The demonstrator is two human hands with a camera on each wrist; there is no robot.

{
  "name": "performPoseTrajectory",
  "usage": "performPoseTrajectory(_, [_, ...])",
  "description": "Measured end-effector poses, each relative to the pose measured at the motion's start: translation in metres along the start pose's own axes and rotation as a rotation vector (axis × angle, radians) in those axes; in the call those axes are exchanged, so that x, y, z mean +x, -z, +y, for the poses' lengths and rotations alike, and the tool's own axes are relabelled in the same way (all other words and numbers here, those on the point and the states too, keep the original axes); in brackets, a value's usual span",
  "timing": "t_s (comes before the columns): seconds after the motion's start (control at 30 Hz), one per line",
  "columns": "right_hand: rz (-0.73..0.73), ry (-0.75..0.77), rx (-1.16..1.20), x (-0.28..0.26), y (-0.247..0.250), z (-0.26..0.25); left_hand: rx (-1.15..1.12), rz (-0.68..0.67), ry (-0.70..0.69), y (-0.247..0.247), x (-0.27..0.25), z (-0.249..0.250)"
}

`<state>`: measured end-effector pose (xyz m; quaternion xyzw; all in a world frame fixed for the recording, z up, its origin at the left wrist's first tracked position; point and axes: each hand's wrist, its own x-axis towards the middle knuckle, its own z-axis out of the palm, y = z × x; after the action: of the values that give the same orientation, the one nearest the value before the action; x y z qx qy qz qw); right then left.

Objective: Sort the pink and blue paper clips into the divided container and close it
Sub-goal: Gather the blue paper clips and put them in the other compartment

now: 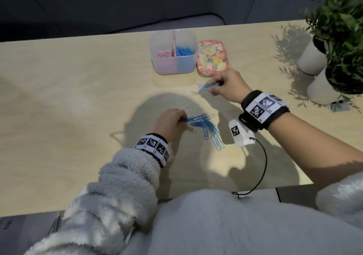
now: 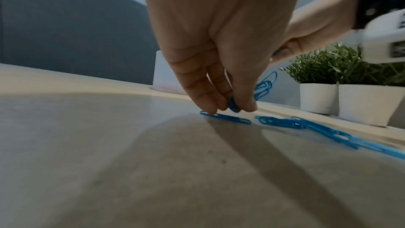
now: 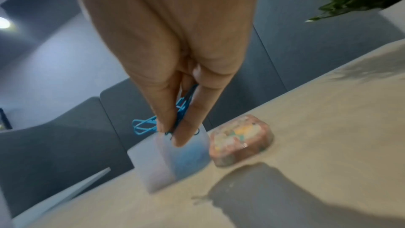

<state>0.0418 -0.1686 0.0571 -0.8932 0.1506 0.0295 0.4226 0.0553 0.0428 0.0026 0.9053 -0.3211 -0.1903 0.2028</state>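
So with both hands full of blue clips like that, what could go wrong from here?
The right hand pinches a loose bunch of blue clips above the table; some could slip out short of the container. They could also land in its pink half. The left hand might scatter the remaining pile while gathering it.

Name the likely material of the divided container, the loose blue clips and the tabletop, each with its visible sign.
Divided container: frosted translucent plastic; contents show through.
Blue clips: probably coated wire; thin uniform loops.
Tabletop: pale wood or wood-look laminate; faint grain, matte.
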Motion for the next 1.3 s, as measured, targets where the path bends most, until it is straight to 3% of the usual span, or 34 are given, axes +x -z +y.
performPoseTrajectory(0.2, [0.187, 0.047, -0.123, 0.088, 0.016, -0.053, -0.108, 0.033, 0.028, 0.01, 0.002, -0.003])
performPoseTrajectory(0.33, [0.148, 0.095, -0.388, 0.124, 0.005, -0.083, -0.132, 0.072, 0.037, 0.023, 0.007, -0.01])
performPoseTrajectory(0.43, [0.041, 0.076, -0.534, 0.135, -0.008, -0.089, -0.13, 0.106, 0.045, 0.038, 0.016, -0.013])
performPoseTrajectory(0.53, [-0.051, 0.018, -0.504, 0.14, -0.013, -0.079, -0.098, 0.15, 0.052, 0.056, 0.034, -0.008])
performPoseTrajectory(0.6, [-0.024, 0.016, -0.411, 0.138, -0.009, -0.071, -0.059, 0.213, 0.053, 0.07, 0.051, -0.001])
performPoseTrajectory(0.73, [0.196, 0.043, -0.119, 0.113, 0.012, -0.054, 0.063, 0.286, 0.047, 0.097, 0.101, 0.016])
performPoseTrajectory(0.87, [0.301, -0.023, 0.177, 0.062, 0.022, -0.021, 0.176, 0.146, 0.142, 0.114, 0.152, 0.029])
performPoseTrajectory(1.0, [0.167, -0.112, 0.14, 0.008, 0.014, 0.024, 0.206, 0.087, 0.135, 0.117, 0.171, 0.027])
performPoseTrajectory(1.17, [-0.132, -0.157, -0.218, -0.057, -0.004, 0.053, 0.098, 0.269, -0.06, 0.093, 0.12, 0.017])
performPoseTrajectory(1.3, [-0.181, -0.21, -0.225, -0.087, -0.024, 0.067, 0.023, -0.072, -0.065, 0.051, 0.052, -0.011])
